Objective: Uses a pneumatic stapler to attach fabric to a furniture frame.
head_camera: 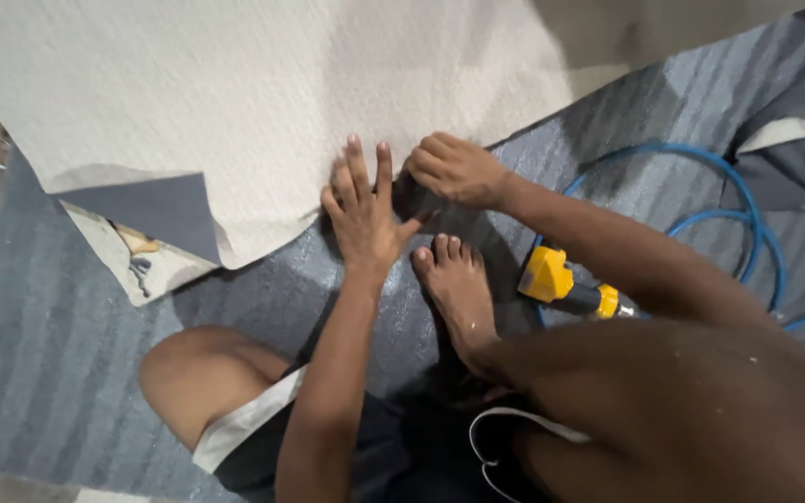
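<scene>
I see my left hand (pixel 365 216) pressed flat, fingers spread wide, on the edge of the cream fabric sheet (pixel 281 93) where it meets the grey striped carpet (pixel 48 354). My right hand (pixel 454 169) sits just beside it, on the same edge, fingers curled tight around something small and dark; I cannot tell what it is.

Judging progress by that edge: the cream sheet covers most of the carpet above my hands, and it lies smooth there. To the left of my left hand the sheet's corner is folded back, showing a grey underside, with a pale scrap (pixel 142 261) sticking out below it, so that side looks unfinished to me. The stretch at my hands seems to be the part being worked now.

The sheet looks textured, slightly ribbed, matte and uncreased.

My bare foot (pixel 458 289) rests below the right hand, and a yellow air tool (pixel 561 282) lies right of the foot, joined to a looping blue hose (pixel 738 196).
</scene>
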